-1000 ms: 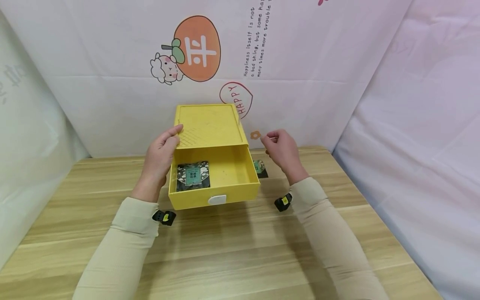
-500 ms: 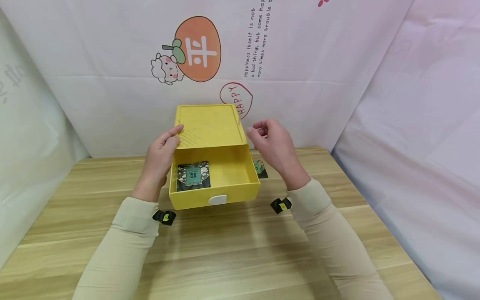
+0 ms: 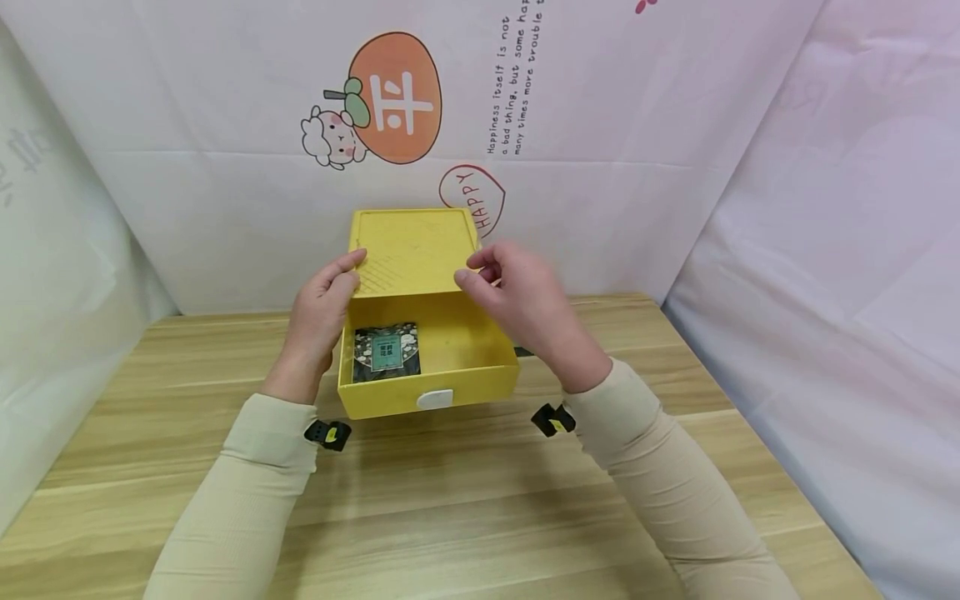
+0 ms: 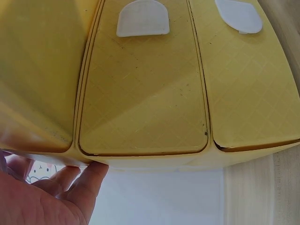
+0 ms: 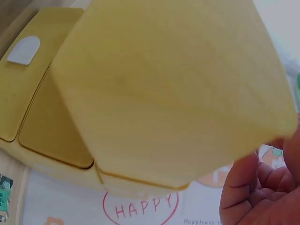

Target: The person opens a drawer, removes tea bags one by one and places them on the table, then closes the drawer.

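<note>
A yellow drawer cabinet (image 3: pixel 420 246) stands on the table against the back sheet, its top drawer (image 3: pixel 465 379) pulled out. A dark packet (image 3: pixel 386 352) with a green label lies in the drawer's left part. My left hand (image 3: pixel 318 312) grips the cabinet's upper left side, thumb on the top edge. My right hand (image 3: pixel 525 304) is over the right edge of cabinet and drawer, its fingers curled and thumb toward the index finger. In the right wrist view its fingers (image 5: pixel 239 187) are beside the drawer's corner; I cannot tell whether they hold anything small.
Two closed drawers with white tabs (image 4: pixel 143 18) sit below the open one. Another dark packet with a green label (image 5: pixel 4 194) lies on the table right of the cabinet, mostly hidden by my right arm in the head view. White printed sheets (image 3: pixel 637 125) enclose the table (image 3: pixel 420 517).
My right hand has moved left from beside the cabinet to over its right edge, now covering most of the packet on the table. The left hand, cabinet and drawer have stayed put.
</note>
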Tool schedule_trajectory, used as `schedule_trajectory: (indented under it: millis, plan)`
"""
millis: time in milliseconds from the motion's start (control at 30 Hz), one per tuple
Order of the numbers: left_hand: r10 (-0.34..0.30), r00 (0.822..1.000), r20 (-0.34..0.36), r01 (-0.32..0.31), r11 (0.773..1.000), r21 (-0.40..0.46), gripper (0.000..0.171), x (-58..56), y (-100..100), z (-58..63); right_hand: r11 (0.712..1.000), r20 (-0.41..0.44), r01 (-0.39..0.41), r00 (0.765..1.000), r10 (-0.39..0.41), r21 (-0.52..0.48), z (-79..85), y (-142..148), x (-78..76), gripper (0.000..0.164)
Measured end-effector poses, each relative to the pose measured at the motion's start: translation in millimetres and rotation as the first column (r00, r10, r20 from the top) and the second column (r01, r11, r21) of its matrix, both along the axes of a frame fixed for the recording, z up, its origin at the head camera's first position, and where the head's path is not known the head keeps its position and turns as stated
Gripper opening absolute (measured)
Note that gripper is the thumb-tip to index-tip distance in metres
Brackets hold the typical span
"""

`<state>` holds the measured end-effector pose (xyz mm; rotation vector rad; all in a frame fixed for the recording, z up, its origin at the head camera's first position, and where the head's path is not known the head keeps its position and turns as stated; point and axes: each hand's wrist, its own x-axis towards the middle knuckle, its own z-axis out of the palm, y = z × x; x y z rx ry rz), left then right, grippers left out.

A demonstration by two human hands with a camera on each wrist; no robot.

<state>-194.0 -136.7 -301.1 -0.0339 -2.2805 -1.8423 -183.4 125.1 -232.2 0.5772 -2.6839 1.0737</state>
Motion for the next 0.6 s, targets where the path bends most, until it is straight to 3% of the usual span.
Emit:
schedule_trajectory:
  millis: [267,600]
  plan:
    - [-0.009,1.000,0.000,0.009,1.000,0.000,0.050,0.8,0,0.1,0.990,0.054,-0.054,0.997,0.048,0.132,1.0,-12,7.4,0.031]
    - [-0.007,1.000,0.003,0.007,1.000,-0.005,0.050,0.3,-1,-0.4,0.944,0.126,-0.126,0.988,0.092,0.304,0.6,-25,13.3,0.027]
